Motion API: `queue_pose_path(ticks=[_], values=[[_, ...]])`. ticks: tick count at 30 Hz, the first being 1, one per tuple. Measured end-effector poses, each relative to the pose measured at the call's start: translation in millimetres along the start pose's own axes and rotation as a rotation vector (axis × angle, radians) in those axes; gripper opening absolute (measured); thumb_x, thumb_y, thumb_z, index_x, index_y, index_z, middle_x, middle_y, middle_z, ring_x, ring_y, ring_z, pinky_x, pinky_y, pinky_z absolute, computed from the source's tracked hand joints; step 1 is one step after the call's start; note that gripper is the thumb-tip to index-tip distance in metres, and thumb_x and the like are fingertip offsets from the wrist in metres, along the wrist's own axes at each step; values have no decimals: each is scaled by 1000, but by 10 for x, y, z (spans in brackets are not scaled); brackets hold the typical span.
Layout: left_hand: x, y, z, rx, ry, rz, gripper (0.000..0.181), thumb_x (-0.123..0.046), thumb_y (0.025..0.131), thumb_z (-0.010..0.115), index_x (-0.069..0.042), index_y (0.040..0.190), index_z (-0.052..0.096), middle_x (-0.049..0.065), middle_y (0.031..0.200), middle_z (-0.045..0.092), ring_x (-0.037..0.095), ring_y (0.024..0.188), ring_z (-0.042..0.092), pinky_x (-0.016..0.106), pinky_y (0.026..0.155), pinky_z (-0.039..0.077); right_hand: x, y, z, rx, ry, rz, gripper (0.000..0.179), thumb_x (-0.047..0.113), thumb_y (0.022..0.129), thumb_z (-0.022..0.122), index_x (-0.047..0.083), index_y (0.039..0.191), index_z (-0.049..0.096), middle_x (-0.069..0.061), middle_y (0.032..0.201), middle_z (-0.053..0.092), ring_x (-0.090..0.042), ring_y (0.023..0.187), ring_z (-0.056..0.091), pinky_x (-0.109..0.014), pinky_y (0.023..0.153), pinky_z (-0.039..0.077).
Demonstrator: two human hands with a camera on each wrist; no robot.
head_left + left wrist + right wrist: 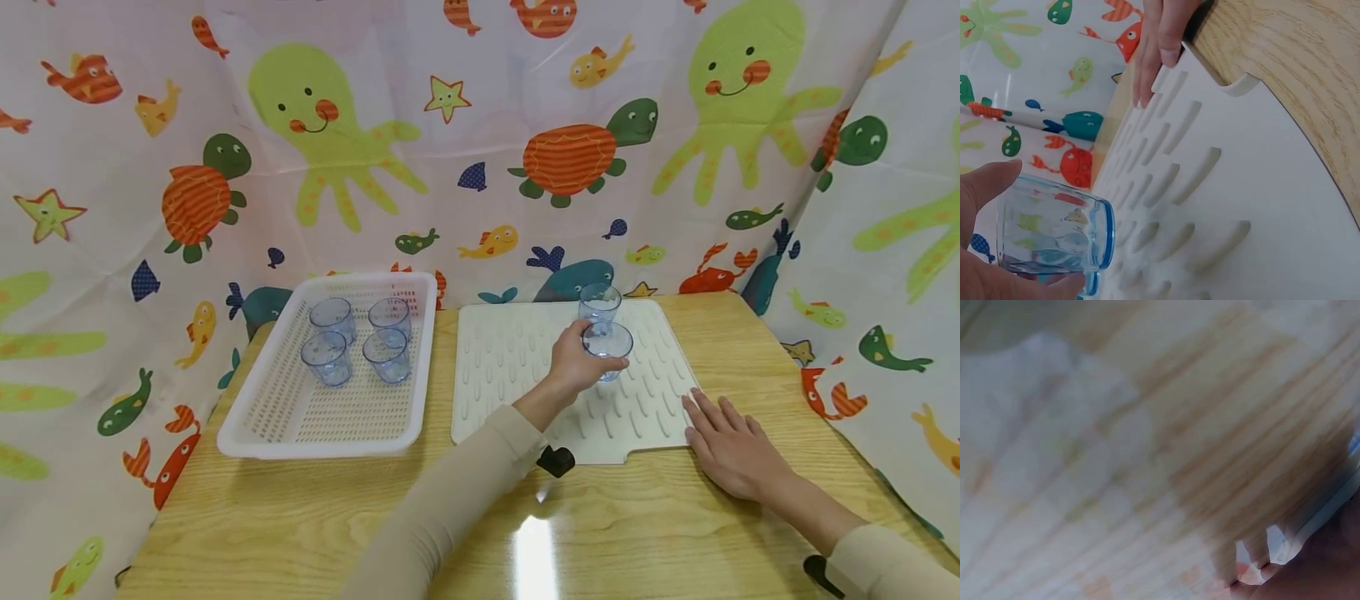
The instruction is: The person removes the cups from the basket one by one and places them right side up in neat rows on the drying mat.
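Note:
My left hand (576, 362) grips a clear bluish drinking glass (608, 342) between thumb and fingers, above the white ridged drying mat (510, 400). In the left wrist view the same glass (1054, 225) is held by its sides, with its thick blue end toward the mat; whether it touches the mat I cannot tell. Just behind it, a second glass (599, 302) stands on the mat, partly hidden. My right hand (731, 450) lies flat with straight fingers at the mat's right edge, on the wooden table. Only a few right fingers show in the right wrist view, low in a corner.
A white perforated plastic basket (352, 417) stands left of the mat, with several similar glasses in its back part. The wooden table (300, 525) carries everything. Behind and at the sides hangs a curtain (480, 108) printed with sea animals.

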State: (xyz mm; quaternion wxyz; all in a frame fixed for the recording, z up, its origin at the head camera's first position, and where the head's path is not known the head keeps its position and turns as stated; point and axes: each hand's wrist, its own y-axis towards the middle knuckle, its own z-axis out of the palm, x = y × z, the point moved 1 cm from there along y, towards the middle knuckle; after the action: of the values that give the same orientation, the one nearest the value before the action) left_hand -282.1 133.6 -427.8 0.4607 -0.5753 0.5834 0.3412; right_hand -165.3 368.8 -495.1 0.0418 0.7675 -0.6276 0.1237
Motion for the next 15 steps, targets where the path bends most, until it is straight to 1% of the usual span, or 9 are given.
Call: queue_pose_path(ticks=[5,10,15], values=[[15,61,126,10,37,-4,83,-22,75,94,-15,147,53,4,146,55,20,135,51,36,110,45,11,-2,-3,-1,-2,8,62,39,112,30,0,160,26,-26,165,22,-59,147,16,-79,108,16],[-10,112,242,29,112,11,85,-25,75,94,-15,148,52,3,147,55,20,136,51,34,110,45,6,0,-12,-4,-12,12,62,39,112,29,0,160,26,-26,165,23,-59,146,17,-79,108,17],[-12,144,327,25,172,20,84,-30,76,93,-15,147,52,4,145,56,20,134,51,34,110,45,14,5,-13,-6,-9,10,62,39,112,29,0,160,26,-25,165,23,-59,146,17,-79,108,17]])
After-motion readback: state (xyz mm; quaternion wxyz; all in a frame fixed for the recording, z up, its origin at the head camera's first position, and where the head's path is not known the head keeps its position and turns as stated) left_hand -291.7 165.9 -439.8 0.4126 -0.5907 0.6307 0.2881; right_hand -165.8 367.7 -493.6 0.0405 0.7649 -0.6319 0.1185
